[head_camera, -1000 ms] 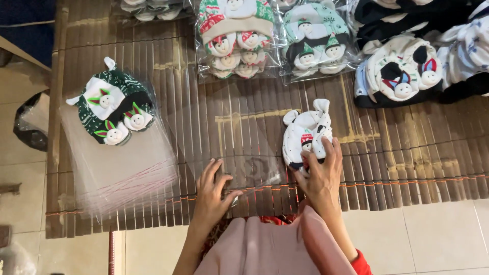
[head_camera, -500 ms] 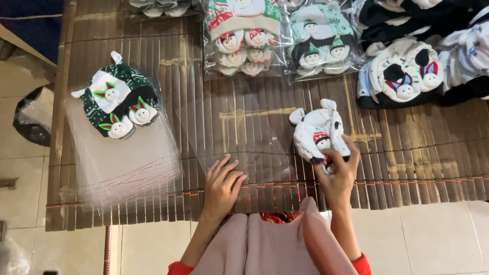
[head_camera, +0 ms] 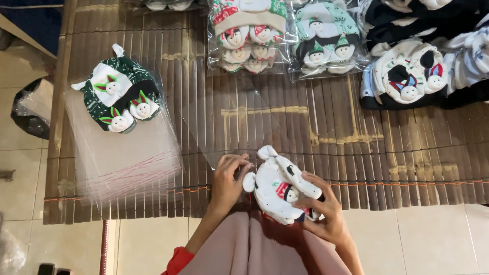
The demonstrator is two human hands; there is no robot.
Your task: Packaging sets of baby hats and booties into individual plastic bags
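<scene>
My right hand [head_camera: 321,214] grips a white folded baby set with small snowman faces [head_camera: 277,186] at the near edge of the bamboo mat. My left hand [head_camera: 226,178] pinches the edge of a clear plastic bag [head_camera: 232,122] that lies flat on the mat, its open end next to the white set. The set touches the bag's mouth; whether it is inside I cannot tell.
A stack of clear bags [head_camera: 122,158] lies at the left with a green snowman set [head_camera: 119,97] on top. Bagged sets [head_camera: 249,30] and a black-and-white unbagged pile [head_camera: 407,76] line the far side. The brown bamboo mat [head_camera: 407,153] rests on a tiled floor [head_camera: 448,239].
My right hand has brought the white set from the right of the mat down and left to the near edge. My left hand has risen and taken hold of the clear bag's edge.
</scene>
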